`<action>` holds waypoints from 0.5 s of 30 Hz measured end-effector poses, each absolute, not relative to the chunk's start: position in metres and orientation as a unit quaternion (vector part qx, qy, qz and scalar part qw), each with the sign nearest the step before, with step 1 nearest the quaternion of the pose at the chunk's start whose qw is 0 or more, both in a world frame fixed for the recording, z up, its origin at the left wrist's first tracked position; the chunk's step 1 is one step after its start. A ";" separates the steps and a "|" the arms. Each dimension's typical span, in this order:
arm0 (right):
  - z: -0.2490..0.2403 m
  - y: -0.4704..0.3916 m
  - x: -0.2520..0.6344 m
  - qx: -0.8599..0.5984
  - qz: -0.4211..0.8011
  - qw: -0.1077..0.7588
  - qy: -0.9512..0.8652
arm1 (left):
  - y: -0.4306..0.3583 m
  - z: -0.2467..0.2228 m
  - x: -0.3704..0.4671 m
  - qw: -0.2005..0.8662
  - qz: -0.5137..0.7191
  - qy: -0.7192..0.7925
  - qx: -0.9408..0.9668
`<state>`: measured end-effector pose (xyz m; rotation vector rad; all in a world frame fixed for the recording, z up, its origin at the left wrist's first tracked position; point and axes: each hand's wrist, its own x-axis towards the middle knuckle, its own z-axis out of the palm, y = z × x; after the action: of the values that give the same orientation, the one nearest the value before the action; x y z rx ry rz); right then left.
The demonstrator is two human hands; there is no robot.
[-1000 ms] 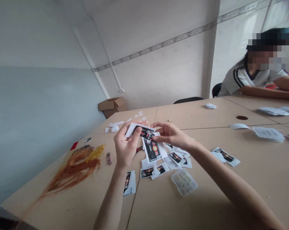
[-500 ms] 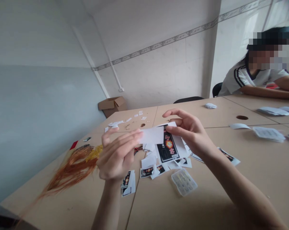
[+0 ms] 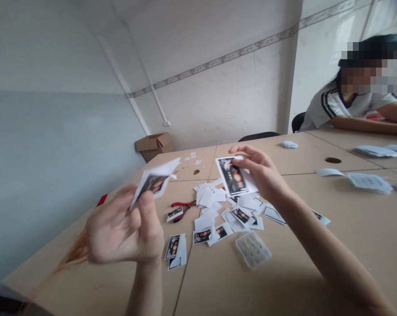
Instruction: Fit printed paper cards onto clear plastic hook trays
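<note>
Pinched between the thumb and fingers of my left hand [image 3: 126,226] is a printed paper card [image 3: 155,184], black with a bright design and white on the back, tilted and a little blurred. My right hand [image 3: 259,171] grips another printed card [image 3: 233,175], black with an orange burst, its face towards me. Both cards are held above the table, apart from each other. Below them lies a loose pile of paper cards [image 3: 208,197], some white side up and some printed side up. Red-handled pliers [image 3: 183,204] rest at the pile's left, partly under a card.
A clear plastic box [image 3: 253,250] with small metal pieces stands in front of the pile. Orange threads [image 3: 76,252] lie at the left, partly behind my left hand. Another person [image 3: 352,105] sits at the far right, near card stacks [image 3: 376,151]. A cardboard box [image 3: 155,146] is at the back.
My left hand has moved left, away from my right hand, and turned so its card shows a printed side. The right hand's card has tilted and shifted slightly up. The pliers now show.
</note>
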<state>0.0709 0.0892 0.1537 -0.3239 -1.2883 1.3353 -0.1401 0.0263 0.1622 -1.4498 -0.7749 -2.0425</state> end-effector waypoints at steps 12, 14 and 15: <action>0.029 0.159 -0.009 -0.319 0.375 0.403 -0.772 | 0.039 0.171 -0.128 -0.108 -0.602 -0.377 -0.696; 0.049 0.157 0.004 -0.306 0.367 0.425 -0.769 | 0.042 0.170 -0.130 -0.125 -0.584 -0.364 -0.715; 0.064 0.153 0.012 -0.294 0.367 0.436 -0.767 | 0.043 0.169 -0.129 -0.127 -0.578 -0.361 -0.721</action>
<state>0.0124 0.1527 0.0636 -0.7324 -1.9078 0.9139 -0.1294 0.0434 0.1693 -2.4696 -1.2347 -1.9790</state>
